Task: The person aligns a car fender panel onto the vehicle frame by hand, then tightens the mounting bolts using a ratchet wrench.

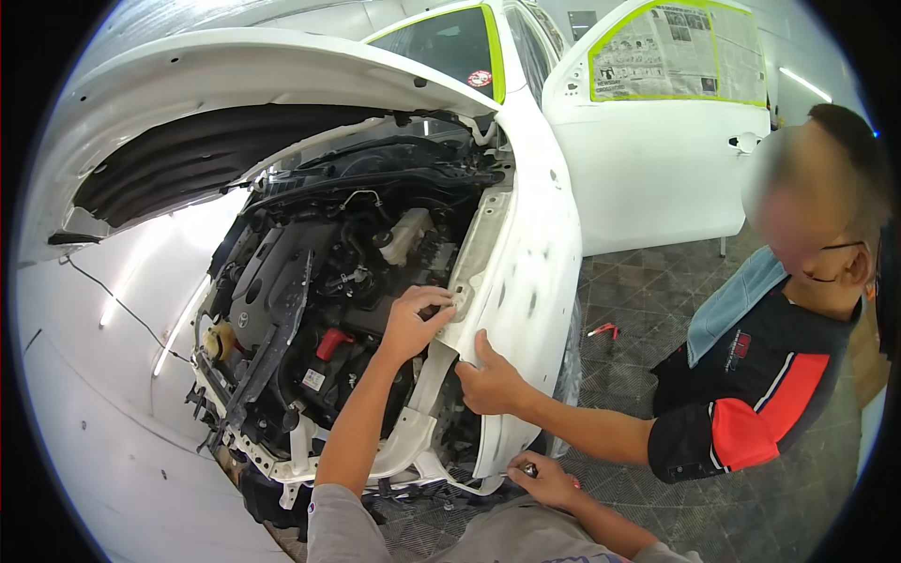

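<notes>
Along the inner edge of the white fender [540, 253], near its front end, holds the left hand [413, 324] over the metal rail [481, 230], with fingers bent and thumb close to them; cannot tell if grasping something small or only touching. Just below the front tip of the fender, holds in the right hand [546, 481] a small dark piece [530, 466], fingers closed around it; too small for telling its kind.

On the front edge of the fender, also visible: the co-worker's hand [493, 380], thumb up, fingers curled as if gripping this edge. To the right of the fender, a co-worker [751, 375] in black and red shirt, and on the floor [648, 281], a red-handled tool [608, 330]. To its left, the engine bay [324, 272] under the raised hood [188, 70]; behind it, the open door [657, 178] with paper over the window.

By judgement, seems partly done: fender already in place along the car body, but at its front end, the white frame [408, 436] still uncovered, and grey patches still on its outer skin. Cannot tell whether fastened tightly.
</notes>
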Motion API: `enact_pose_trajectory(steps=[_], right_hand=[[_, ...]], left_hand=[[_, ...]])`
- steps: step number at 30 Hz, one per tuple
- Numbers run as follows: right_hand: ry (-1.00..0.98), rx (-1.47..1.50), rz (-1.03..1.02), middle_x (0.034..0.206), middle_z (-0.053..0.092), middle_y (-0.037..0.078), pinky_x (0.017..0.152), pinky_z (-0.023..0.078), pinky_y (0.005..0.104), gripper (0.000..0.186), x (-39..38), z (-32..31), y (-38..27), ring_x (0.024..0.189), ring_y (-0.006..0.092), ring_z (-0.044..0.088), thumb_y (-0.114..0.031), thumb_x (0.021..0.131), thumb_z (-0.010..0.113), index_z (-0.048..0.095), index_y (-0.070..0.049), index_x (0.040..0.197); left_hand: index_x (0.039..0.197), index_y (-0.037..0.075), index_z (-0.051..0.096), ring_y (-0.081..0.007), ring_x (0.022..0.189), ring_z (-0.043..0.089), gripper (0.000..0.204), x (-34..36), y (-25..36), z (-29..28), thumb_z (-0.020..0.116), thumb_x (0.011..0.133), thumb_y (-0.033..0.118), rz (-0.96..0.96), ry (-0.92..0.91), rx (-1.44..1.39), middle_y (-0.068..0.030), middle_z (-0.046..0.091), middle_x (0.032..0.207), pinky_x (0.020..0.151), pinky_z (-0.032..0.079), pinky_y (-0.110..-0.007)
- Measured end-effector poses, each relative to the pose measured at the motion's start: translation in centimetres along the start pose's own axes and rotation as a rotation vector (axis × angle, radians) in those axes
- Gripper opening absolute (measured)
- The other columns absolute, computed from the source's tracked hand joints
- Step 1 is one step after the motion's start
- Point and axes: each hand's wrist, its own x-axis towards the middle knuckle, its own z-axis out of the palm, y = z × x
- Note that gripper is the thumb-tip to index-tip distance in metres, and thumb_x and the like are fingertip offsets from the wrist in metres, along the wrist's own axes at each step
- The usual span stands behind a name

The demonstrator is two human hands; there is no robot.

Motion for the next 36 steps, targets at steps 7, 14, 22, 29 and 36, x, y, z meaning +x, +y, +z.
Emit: enact_pose_trajectory(steps=[7, 14, 22, 29, 36], right_hand=[[-0.03, 0.029, -0.021, 0.08, 0.066, 0.002, 0.065, 0.046, 0.0257, 0.023, 0.8, 0.1, 1.2, 0.07, 0.0073, 0.055, -0.024, 0.096, 0.068, 0.068, -0.002, 0.104], [0.007, 0.06, -0.04, 0.081, 0.067, 0.003, 0.066, 0.046, 0.0267, 0.022, 1.1, -0.5, 1.7, 0.07, 0.0088, 0.057, -0.023, 0.094, 0.069, 0.069, -0.002, 0.101], [0.007, 0.052, -0.044, 0.083, 0.069, 0.004, 0.069, 0.049, 0.0279, 0.021, 1.6, -1.1, 1.7, 0.073, 0.0109, 0.061, -0.022, 0.094, 0.068, 0.069, -0.002, 0.1], [0.012, 0.05, -0.007, 0.087, 0.07, 0.006, 0.076, 0.05, 0.0305, 0.023, 2.1, -1.8, 2.0, 0.08, 0.0142, 0.064, -0.024, 0.093, 0.069, 0.07, -0.002, 0.099], [0.043, -0.017, -0.004, 0.09, 0.069, 0.008, 0.077, 0.05, 0.032, 0.026, 2.3, -2.1, 2.8, 0.083, 0.0171, 0.063, -0.027, 0.093, 0.069, 0.07, -0.003, 0.101]], left_hand=[[0.089, 0.0, 0.073, -0.0222, 0.088, 0.066, 0.013, 0.5, 0.8, -0.7, 0.078, 0.079, 0.007, 0.037, -0.014, 0.157, -0.0093, 0.073, 0.094, 0.079, 0.052, -0.034], [0.092, 0.001, 0.074, -0.0279, 0.093, 0.065, 0.015, 1.1, 1.1, -1.2, 0.076, 0.081, 0.01, 0.055, -0.112, 0.161, -0.0107, 0.073, 0.095, 0.083, 0.051, -0.037], [0.094, 0.001, 0.075, -0.0295, 0.091, 0.063, 0.019, 1.5, 1.8, -0.8, 0.075, 0.083, 0.016, -0.018, -0.116, 0.3, -0.0114, 0.071, 0.093, 0.081, 0.05, -0.038], [0.091, 0.001, 0.075, -0.0303, 0.09, 0.06, 0.015, 2.2, 2.3, -1.2, 0.07, 0.085, 0.013, 0.086, -0.227, 0.37, -0.0108, 0.069, 0.089, 0.082, 0.049, -0.038], [0.099, 0.002, 0.074, -0.0287, 0.091, 0.062, 0.017, 2.8, 3.3, -1.9, 0.068, 0.088, 0.015, 0.137, -0.299, 0.393, -0.0109, 0.066, 0.087, 0.086, 0.049, -0.037]])
